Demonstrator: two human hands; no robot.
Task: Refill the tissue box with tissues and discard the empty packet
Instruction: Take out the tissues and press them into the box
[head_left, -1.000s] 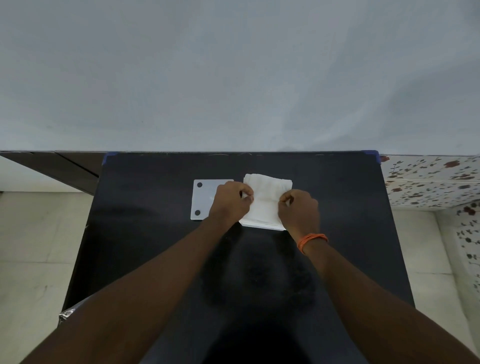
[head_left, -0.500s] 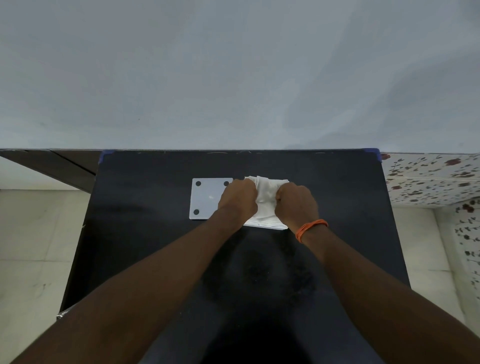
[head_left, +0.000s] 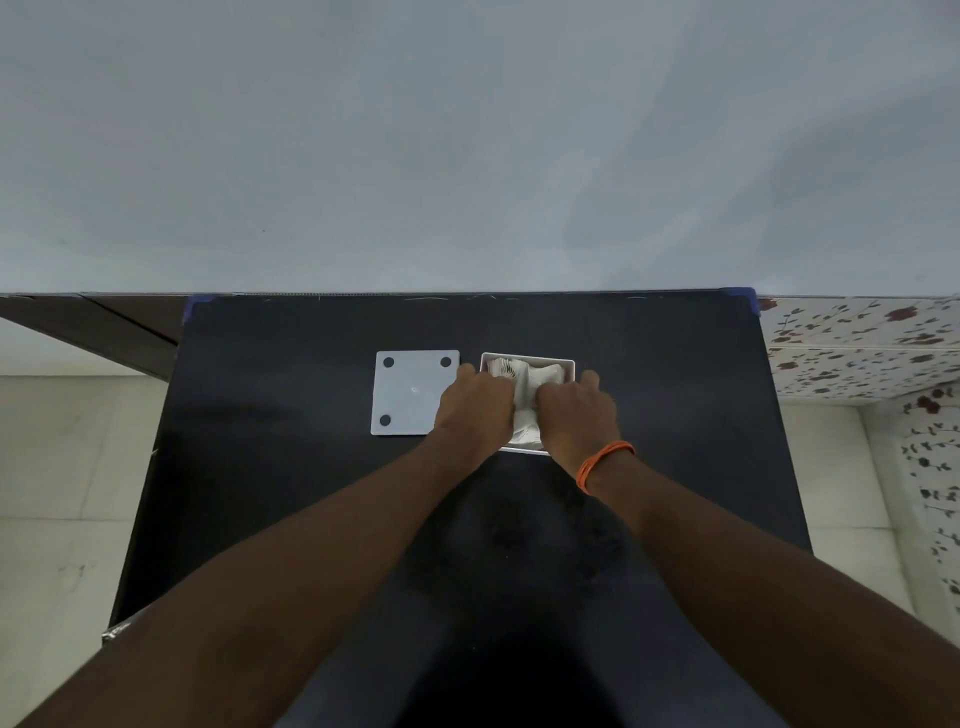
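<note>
The tissue box (head_left: 527, 364) is being blocked by both hands (head_left: 475, 408) above it and the lid (head_left: 413, 392) just left, while the table (head_left: 675, 415) to the right is being left passable.

Black desk (head_left: 311, 467) w/ blue tape at both far corners, left one (head_left: 190, 306) & right one (head_left: 748, 295). Far edge sits against a plain pale grey wall (head_left: 467, 145). Dark brown ledge (head_left: 93, 325) runs off to the left behind the desk. Pale floor tiles (head_left: 57, 467) on the left side; white tiles w/ red floral print (head_left: 857, 348) on the right.
</note>
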